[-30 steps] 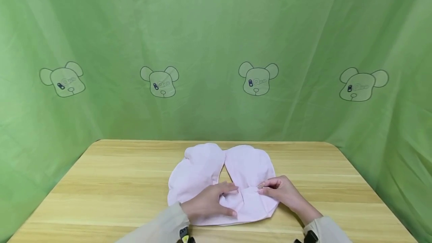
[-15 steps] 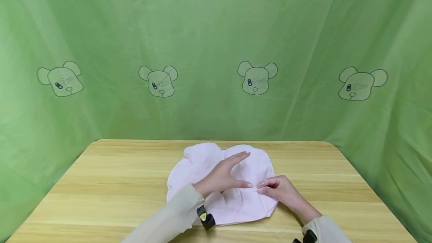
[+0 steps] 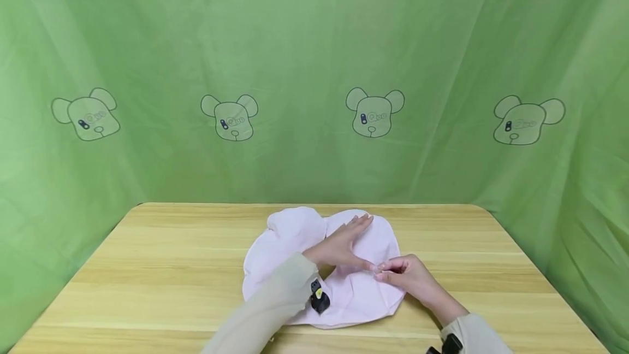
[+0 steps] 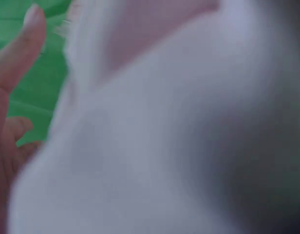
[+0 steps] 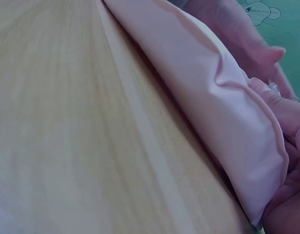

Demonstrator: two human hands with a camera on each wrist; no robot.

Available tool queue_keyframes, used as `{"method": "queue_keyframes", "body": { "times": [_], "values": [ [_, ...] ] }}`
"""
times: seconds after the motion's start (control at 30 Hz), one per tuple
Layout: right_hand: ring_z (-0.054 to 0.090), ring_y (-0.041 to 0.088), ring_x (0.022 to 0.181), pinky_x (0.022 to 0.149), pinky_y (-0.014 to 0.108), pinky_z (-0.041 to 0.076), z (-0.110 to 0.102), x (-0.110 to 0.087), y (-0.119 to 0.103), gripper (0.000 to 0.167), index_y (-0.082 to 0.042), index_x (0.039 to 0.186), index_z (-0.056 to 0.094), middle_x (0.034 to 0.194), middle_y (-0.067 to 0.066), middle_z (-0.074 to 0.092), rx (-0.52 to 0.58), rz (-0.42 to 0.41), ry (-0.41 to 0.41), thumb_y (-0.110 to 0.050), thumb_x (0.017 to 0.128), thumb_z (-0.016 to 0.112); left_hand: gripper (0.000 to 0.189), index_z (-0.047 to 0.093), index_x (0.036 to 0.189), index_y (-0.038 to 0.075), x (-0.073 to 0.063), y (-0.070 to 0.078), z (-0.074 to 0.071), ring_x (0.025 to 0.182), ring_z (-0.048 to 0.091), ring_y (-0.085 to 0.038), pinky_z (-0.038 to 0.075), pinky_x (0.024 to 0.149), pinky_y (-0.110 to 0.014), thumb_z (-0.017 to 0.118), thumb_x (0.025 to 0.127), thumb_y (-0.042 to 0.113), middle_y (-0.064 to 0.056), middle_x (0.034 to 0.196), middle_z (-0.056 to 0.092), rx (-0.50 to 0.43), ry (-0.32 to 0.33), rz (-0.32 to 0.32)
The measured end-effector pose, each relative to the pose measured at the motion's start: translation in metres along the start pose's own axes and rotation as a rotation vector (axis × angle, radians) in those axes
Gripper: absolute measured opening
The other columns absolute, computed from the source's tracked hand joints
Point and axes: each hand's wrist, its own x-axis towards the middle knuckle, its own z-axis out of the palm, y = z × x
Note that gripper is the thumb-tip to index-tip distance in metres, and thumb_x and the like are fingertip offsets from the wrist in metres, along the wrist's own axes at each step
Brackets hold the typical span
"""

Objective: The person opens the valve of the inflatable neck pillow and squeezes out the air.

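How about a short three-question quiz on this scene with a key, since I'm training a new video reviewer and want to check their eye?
1. True or false: the left hand's thumb is spread apart from its fingers.
2. In the head view, at which side of the pink fabric item is the right hand? A) left side B) right side C) far side
3. How many bear-face outlines show on the green curtain in the head view?

Key: 1. True. 2. B. 3. Four.
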Motion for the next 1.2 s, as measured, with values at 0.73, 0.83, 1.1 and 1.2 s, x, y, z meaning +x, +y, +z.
{"method": "queue_keyframes", "body": {
  "times": [0.73,0.83,1.1,1.2],
  "values": [
    [0.059,0.000,0.075,0.064,0.018,0.048,0.000,0.000,-0.002,0.014,0.009,0.088,0.070,0.081,-0.008,0.070,-0.035,-0.013,0.012,-0.003,0.082,0.069,0.103,0.005,0.152,0.028,0.000,-0.020,0.020,0.144,0.002,-0.015,0.002,0.116,-0.042,0.076,0.077,0.039,0.012,0.157,0.002,-0.138,-0.197,-0.106],
    [0.058,0.000,0.075,0.064,0.018,0.048,-0.001,0.000,-0.002,0.014,0.010,0.088,0.070,0.081,-0.008,0.070,-0.038,-0.010,0.014,-0.003,0.082,0.069,0.101,0.007,0.152,0.030,0.000,-0.020,0.021,0.144,0.002,-0.016,0.001,0.116,-0.042,0.075,0.078,0.039,0.013,0.157,0.003,-0.133,-0.201,-0.114],
    [0.058,0.000,0.074,0.064,0.018,0.048,-0.002,-0.001,-0.006,0.016,0.010,0.088,0.069,0.081,-0.008,0.070,-0.046,0.019,0.015,-0.005,0.082,0.070,0.097,0.011,0.152,0.029,-0.001,-0.017,0.020,0.144,0.004,-0.015,-0.001,0.116,-0.040,0.073,0.079,0.041,0.005,0.158,0.008,-0.095,-0.221,-0.117],
    [0.058,0.000,0.074,0.064,0.018,0.048,-0.002,-0.001,-0.005,0.016,0.009,0.088,0.070,0.080,-0.008,0.070,-0.052,0.018,0.016,-0.005,0.082,0.070,0.096,0.012,0.152,0.029,-0.001,-0.018,0.021,0.144,0.005,-0.015,-0.001,0.116,-0.039,0.073,0.079,0.042,0.004,0.158,0.010,-0.074,-0.222,-0.116]
  ]
}}
